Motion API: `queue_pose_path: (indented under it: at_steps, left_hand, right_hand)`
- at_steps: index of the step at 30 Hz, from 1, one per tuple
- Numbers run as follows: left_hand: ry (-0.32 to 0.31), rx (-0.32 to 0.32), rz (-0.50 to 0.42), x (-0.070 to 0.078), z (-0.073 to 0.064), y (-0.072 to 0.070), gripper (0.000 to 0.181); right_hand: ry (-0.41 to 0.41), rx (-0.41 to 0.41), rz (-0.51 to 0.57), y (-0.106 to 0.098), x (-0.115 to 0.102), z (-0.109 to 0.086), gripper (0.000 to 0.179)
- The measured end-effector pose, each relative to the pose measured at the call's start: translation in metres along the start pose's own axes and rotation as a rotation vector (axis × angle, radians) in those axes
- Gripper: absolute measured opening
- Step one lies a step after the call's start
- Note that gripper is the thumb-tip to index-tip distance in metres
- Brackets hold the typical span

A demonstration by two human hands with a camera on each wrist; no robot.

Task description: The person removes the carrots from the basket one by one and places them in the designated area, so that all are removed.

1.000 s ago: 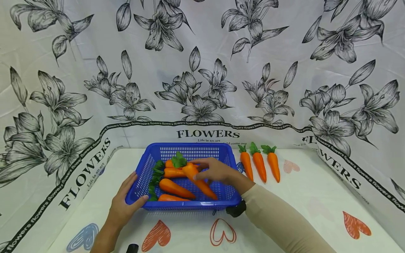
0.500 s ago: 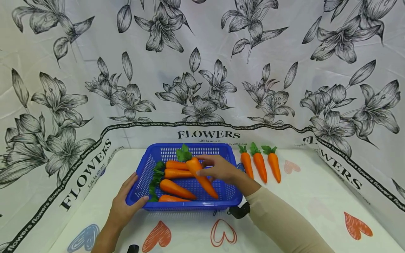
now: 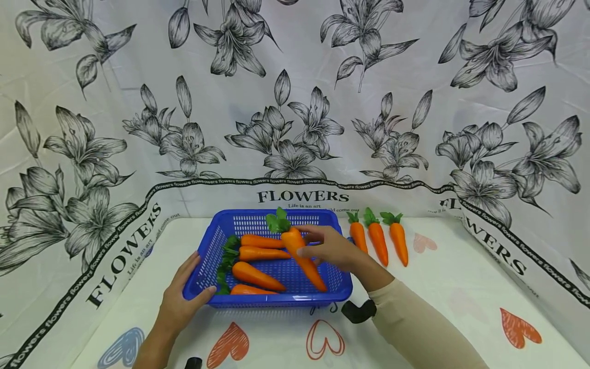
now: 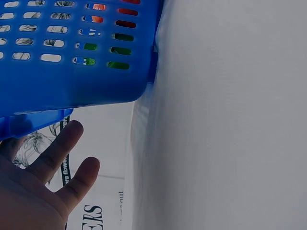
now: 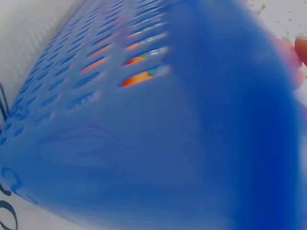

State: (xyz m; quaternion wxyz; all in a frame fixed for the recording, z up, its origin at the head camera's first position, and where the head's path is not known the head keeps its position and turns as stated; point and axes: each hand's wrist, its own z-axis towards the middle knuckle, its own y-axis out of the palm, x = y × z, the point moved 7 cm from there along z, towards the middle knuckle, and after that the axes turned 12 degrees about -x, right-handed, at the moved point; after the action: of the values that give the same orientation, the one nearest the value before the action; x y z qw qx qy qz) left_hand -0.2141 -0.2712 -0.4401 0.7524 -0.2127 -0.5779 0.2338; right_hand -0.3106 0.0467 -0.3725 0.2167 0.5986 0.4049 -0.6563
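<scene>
In the head view my right hand (image 3: 329,248) pinches an orange carrot (image 3: 301,256) with a green leafy top, between thumb and fingers. The carrot slants over the right half of a blue slotted basket (image 3: 276,301), its leaves toward the back and its tip near the front rim. Several other carrots (image 3: 258,275) lie in the basket with their tops to the left. My left hand (image 3: 181,292) rests at the front left corner, its thumb on the rim. In the left wrist view two of its fingers (image 4: 62,143) stretch out straight below the basket wall (image 4: 72,81).
Three carrots (image 3: 378,243) lie side by side on the white cloth right of the basket. Behind the table hangs a flower-print cloth (image 3: 286,128). The basket wall (image 5: 144,158) fills most of the blurred right wrist view.
My right hand has moved to the right with the carrot, and its leafy top has risen away from the carrots at the back left. The left hand has stayed at the corner.
</scene>
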Motion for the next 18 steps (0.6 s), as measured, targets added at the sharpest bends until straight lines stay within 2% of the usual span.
queue_pose_path:
  at_steps: [7,18]
  left_hand:
    - [0.013,0.002,-0.007,0.001,0.000,0.000,0.079]
    - [0.008,-0.001,-0.018,-0.001,0.001,0.000,0.078]
  right_hand:
    - [-0.080,0.062,0.029,-0.012,-0.017,-0.018,0.061]
    - [-0.114,0.113,-0.010,-0.022,-0.029,-0.038,0.061]
